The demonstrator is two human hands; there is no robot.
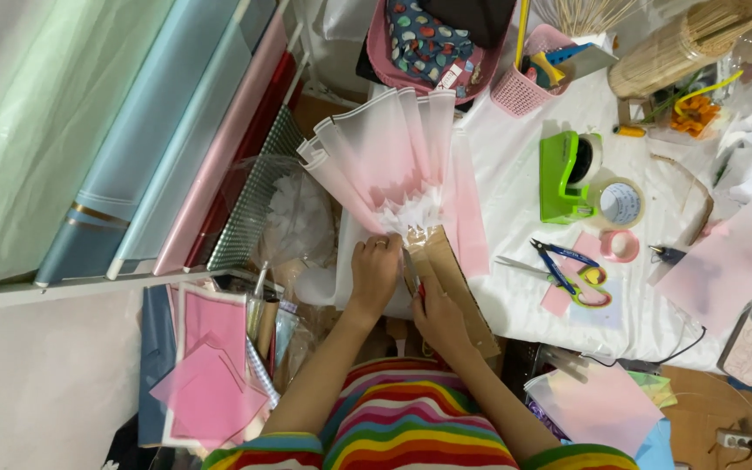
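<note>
Room: messy craft corner, seen from the head camera looking down, with a white table (pixel 515 296) on the right and big rolls of wrapping paper (pixel 132 130) leaning on the left.
Fan: a pink and white pleated paper fan (pixel 393 157) spreads up and away from the hands, and its folds all meet at the bottom.
Handle: a brown cardboard strip (pixel 454 278) runs from the pinched folds down and to the right.
Left hand (pixel 374 271): closed around the bunched bottom of the fan, right where the folds meet.
Right hand (pixel 435 315): fingers pinched on the cardboard strip, just below and beside the left hand, almost touching.
Nearby: blue and yellow scissors (pixel 572 270), a green tape holder (pixel 565 177), and a pink basket (pixel 528 83) sit well apart on the table.
</note>
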